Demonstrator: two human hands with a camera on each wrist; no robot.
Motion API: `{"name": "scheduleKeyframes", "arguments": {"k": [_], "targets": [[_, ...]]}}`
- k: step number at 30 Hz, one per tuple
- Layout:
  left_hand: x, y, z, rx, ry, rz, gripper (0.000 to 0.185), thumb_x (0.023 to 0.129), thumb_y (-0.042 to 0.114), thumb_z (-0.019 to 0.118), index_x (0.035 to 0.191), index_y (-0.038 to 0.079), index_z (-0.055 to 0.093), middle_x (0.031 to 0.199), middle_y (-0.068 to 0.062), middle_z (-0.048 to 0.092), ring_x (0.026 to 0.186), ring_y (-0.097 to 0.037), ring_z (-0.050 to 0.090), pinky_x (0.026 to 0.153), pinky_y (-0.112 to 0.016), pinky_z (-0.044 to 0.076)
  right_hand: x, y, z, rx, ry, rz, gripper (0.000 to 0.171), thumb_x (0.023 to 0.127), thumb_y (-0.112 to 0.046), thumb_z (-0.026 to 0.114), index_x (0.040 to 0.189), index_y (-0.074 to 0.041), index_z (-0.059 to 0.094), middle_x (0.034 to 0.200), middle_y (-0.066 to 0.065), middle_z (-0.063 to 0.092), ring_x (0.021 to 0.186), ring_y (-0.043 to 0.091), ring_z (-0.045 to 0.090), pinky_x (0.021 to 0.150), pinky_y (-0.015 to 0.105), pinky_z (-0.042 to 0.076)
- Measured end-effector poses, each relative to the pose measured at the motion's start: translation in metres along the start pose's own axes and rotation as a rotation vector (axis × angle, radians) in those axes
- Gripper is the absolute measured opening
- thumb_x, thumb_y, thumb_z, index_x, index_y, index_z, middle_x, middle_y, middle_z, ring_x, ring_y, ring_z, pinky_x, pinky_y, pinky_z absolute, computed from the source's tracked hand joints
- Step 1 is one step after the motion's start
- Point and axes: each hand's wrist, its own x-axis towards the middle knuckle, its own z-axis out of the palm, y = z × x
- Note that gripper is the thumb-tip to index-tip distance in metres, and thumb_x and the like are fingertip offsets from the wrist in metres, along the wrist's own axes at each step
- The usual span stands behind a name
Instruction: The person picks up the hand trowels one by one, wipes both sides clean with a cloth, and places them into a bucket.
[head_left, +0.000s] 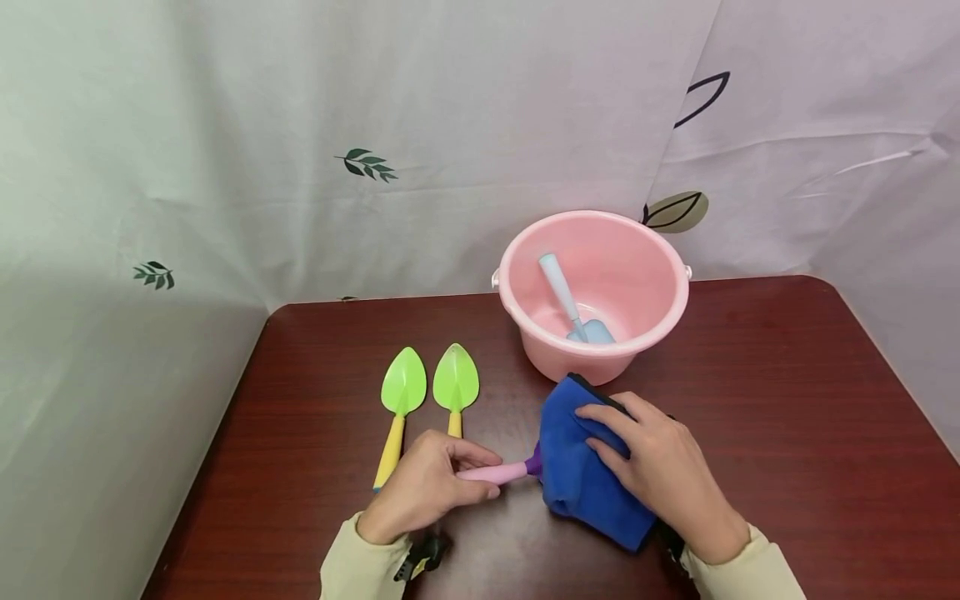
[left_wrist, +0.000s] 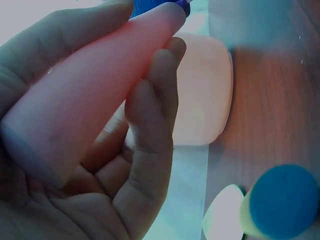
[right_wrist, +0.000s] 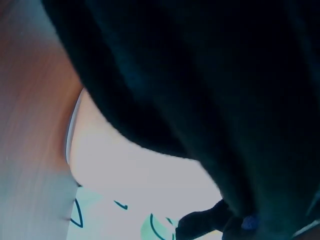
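between my left fingers [left_wrist: 150, 105] i hold the pink handle [head_left: 495, 473] of a small toy shovel; they curl around it and the thumb lies on top, so the left hand [head_left: 423, 487] grips it firmly, low over the tabletop [head_left: 787, 417]. my right hand [head_left: 663, 475] presses a blue cloth [head_left: 581, 471] around the shovel head, fingers bent over the folded cloth, holding it. the head itself is hidden under the cloth; only a purple neck shows. to do this well, i think the left hand should keep the handle steady while the right rubs along the blade, with cloth on both faces. just behind stands the pink bucket [head_left: 652, 321] with a light blue shovel [head_left: 573, 304] inside. at left, two green shovels [head_left: 429, 387] lie side by side.
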Motion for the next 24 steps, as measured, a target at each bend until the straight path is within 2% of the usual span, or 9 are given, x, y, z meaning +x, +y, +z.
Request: {"name": "scheduleKeyframes", "arguments": {"k": [7,15,19,24], "targets": [[-0.001,-0.003,-0.009,-0.034,0.023,-0.02,0.018,0.078,0.014,0.085,0.094,0.022,0.081,0.074,0.009,0.072,0.063,-0.009,0.06,0.054,-0.024,0.049,0.001,0.008,-0.005,0.002,0.056,-0.001,0.05,0.065,-0.002,0.09,0.111,-0.016,0.074,0.098,0.003,0.065,0.082,0.015,0.065,0.067,0.036,0.057],[-0.008,-0.004,-0.026,0.034,0.108,-0.081,0.021,0.075,0.016,0.086,0.091,0.027,0.08,0.073,0.011,0.07,0.068,-0.012,0.062,0.058,-0.026,0.051,0.0,0.011,-0.01,-0.003,0.062,0.044,0.053,0.066,0.003,0.088,0.113,-0.016,0.074,0.102,0.004,0.065,0.083,0.015,0.066,0.068,0.037,0.058],[-0.01,-0.005,-0.032,0.05,0.108,-0.09,0.018,0.076,0.017,0.085,0.088,0.028,0.079,0.07,0.012,0.07,0.065,-0.013,0.062,0.055,-0.026,0.049,0.001,0.01,-0.013,0.047,0.067,0.04,0.053,0.064,0.001,0.089,0.112,-0.017,0.075,0.102,-0.001,0.066,0.083,0.012,0.065,0.07,0.029,0.056],[-0.011,-0.006,-0.034,0.045,0.094,-0.08,0.018,0.076,0.017,0.085,0.089,0.028,0.079,0.07,0.012,0.07,0.063,-0.012,0.06,0.054,-0.025,0.048,0.0,0.007,-0.019,0.202,0.031,-0.023,0.056,0.063,-0.002,0.091,0.113,-0.021,0.075,0.103,-0.006,0.067,0.084,0.009,0.062,0.074,0.014,0.05]]}}
